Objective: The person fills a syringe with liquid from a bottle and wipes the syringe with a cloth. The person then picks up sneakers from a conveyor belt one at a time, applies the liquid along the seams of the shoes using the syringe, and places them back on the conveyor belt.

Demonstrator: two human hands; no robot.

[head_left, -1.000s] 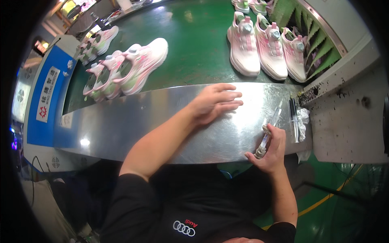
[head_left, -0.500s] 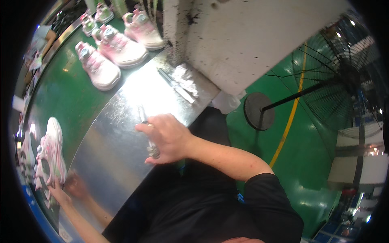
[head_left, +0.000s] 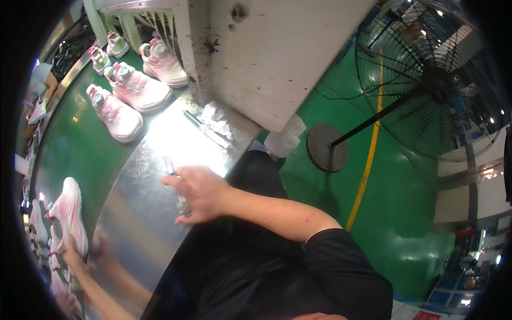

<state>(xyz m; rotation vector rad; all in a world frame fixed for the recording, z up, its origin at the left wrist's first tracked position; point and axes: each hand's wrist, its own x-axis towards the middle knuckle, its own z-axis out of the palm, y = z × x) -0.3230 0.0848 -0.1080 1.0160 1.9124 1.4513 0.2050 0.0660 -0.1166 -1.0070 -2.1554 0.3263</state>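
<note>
At the left, my left hand (head_left: 72, 256) grips a white and pink sneaker (head_left: 70, 205) by its heel end, its toe pointing away from me. The fingers are partly hidden by the shoe. Over the shiny metal sheet (head_left: 128, 208), my right hand (head_left: 202, 193) is closed round a slender silvery tool with a clear-looking tip (head_left: 169, 164). What kind of tool it is, I cannot make out. Beyond this hand, a pen-like tool (head_left: 205, 128) lies on the metal beside crumpled whitish material (head_left: 216, 118).
Several white and pink sneakers (head_left: 138, 90) stand on the green belt (head_left: 58, 141) at the far left, and more line the left edge. A scuffed pale machine panel (head_left: 256, 58) rises ahead. To the right, a black fan (head_left: 437, 85) stands on the green floor by a yellow line.
The whole view has shifted, with the belt's shoes and the metal sheet lower in it. My left hand still holds the sneaker, and my right hand keeps the silvery tool.
</note>
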